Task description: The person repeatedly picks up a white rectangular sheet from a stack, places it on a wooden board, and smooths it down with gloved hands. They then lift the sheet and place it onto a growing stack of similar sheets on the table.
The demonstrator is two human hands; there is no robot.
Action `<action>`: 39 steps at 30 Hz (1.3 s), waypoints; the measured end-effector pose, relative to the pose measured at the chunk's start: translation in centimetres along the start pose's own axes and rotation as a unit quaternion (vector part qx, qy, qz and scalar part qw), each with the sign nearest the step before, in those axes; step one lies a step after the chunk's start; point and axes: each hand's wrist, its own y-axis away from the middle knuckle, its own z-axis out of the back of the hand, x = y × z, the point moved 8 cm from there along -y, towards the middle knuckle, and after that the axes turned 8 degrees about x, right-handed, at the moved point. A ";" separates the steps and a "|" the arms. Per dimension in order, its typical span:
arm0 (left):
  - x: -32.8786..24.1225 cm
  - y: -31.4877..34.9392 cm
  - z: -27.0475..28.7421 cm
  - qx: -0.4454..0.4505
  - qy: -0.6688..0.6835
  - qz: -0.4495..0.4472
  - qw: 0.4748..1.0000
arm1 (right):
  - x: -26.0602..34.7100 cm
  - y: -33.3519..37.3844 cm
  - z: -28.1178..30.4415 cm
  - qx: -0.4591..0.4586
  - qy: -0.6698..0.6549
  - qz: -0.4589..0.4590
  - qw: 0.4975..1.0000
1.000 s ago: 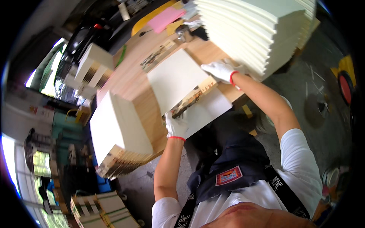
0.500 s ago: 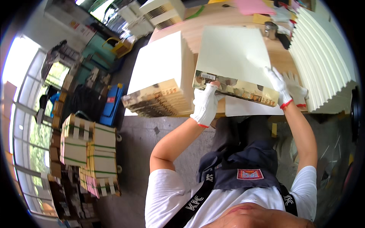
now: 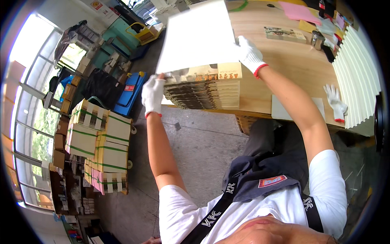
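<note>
A metal cup (image 3: pixel 317 40) stands near a pink sheet (image 3: pixel 300 12), a blue trolley (image 3: pixel 126 101) well apart.

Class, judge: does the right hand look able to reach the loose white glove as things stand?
Probably yes: the loose glove lies uncovered at the right, though the right hand would first have to leave the stack.

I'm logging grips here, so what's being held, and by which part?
The left hand holds a white block with a printed near edge by its near left corner; the right hand holds its right edge.
</note>
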 end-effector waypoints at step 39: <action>-54.4 29.7 -38.2 0.140 0.005 -0.765 0.629 | -22.5 32.5 -3.3 0.182 -0.727 -0.087 0.657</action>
